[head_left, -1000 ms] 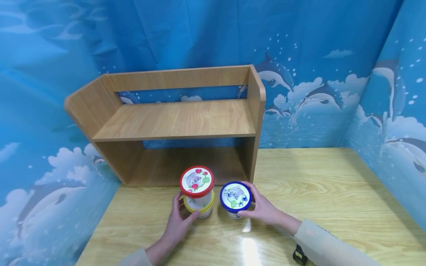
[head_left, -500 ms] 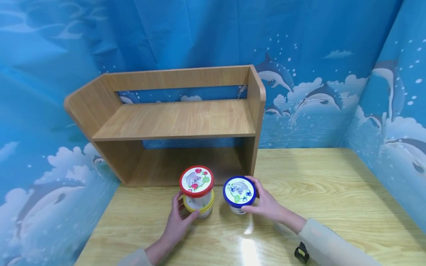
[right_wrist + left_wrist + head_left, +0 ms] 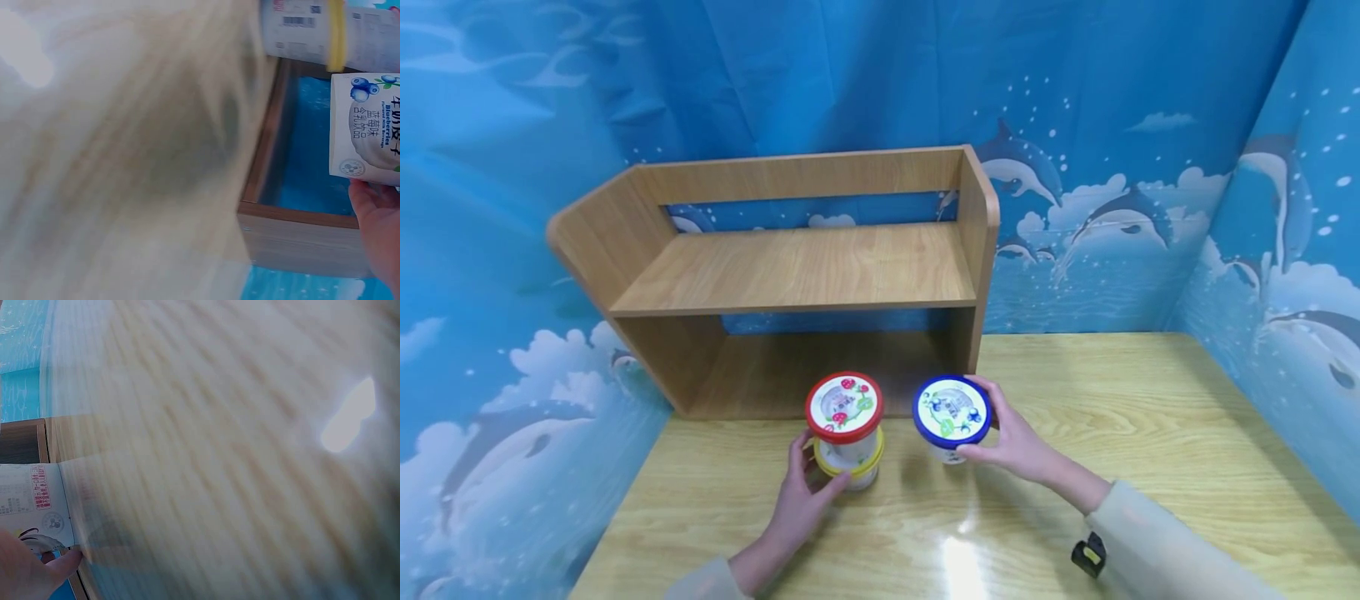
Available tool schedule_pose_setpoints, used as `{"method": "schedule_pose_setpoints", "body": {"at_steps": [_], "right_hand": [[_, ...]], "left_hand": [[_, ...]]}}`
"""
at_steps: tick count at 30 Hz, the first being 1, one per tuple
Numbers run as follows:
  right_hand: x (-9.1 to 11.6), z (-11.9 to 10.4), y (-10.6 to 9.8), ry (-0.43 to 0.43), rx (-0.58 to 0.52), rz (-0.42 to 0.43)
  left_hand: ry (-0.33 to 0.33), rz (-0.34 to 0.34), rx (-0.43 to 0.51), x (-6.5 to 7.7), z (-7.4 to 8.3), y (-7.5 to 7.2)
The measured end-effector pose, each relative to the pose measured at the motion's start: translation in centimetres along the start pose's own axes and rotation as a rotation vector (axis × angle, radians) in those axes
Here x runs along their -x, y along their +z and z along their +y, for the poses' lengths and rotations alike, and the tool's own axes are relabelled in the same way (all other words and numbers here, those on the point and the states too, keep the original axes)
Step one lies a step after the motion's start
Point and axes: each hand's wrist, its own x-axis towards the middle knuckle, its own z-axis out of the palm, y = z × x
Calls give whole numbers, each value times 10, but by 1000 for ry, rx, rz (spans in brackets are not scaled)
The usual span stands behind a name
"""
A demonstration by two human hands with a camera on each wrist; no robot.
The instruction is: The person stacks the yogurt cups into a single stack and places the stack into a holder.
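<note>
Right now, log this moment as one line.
left hand: grips yellow-lidded tub | red-lidded tub: stacked on it | right hand: holds blue-lidded tub, raised off table

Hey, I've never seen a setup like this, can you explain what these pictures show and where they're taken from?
There's no machine here: a person is working bare-handed. The wide picture comes from a camera worn on the head, looking forward and down; the other two come from cameras worn on each wrist. On the table stands a yellow-lidded tub with a red-lidded tub on top. The left hand grips the yellow-lidded tub, while the right hand holds a blue-lidded tub, which appears raised off the table. Behind them is a wooden shelf.
</note>
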Motion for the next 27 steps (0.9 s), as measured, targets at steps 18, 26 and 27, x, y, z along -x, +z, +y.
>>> {"method": "schedule_pose_setpoints", "body": {"at_steps": [18,26,27], "right_hand": [[-27,-54,-12,-149,-26,3],[-43,-80,-9,-204,-56,-27],[-46,-82,-8,-202,-61,-32]], "left_hand": [[-41,-7,-11,-1,4,0],[0,-16,8,1,3,0],[0,-17,12,1,3,-1]]}}
